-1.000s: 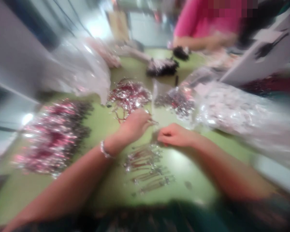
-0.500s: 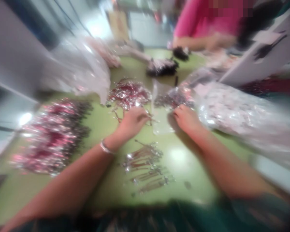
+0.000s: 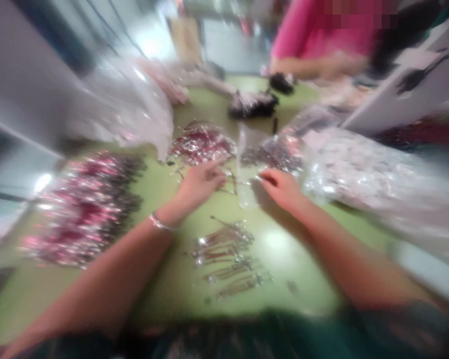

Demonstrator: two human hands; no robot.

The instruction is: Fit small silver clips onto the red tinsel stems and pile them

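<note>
My left hand (image 3: 202, 185) is over the front edge of a pile of thin red, wire-like pieces with shiny ends (image 3: 202, 144). Its index finger is stretched out and apart from the other fingers, and no held thing shows. My right hand (image 3: 282, 188) is above a clear plastic bag (image 3: 247, 197), thumb and forefinger pinched together at its left side. Blur hides what, if anything, is in that pinch. Between the hands lie a few loose thin pieces (image 3: 234, 182). Small dark and shiny parts (image 3: 277, 154) lie at the bag just beyond my right hand.
Nearer me, several thin pieces lie in rows (image 3: 228, 254) on the green table (image 3: 299, 269). A large red and silver heap (image 3: 82, 214) is at left. Plastic bags stand at back left (image 3: 134, 109) and right (image 3: 362, 164). Across the table is a person in pink (image 3: 303, 35).
My right hand has moved slightly left, away from the small parts, with its fingers pinched. My left hand has shifted a little left and its index finger has stretched out.
</note>
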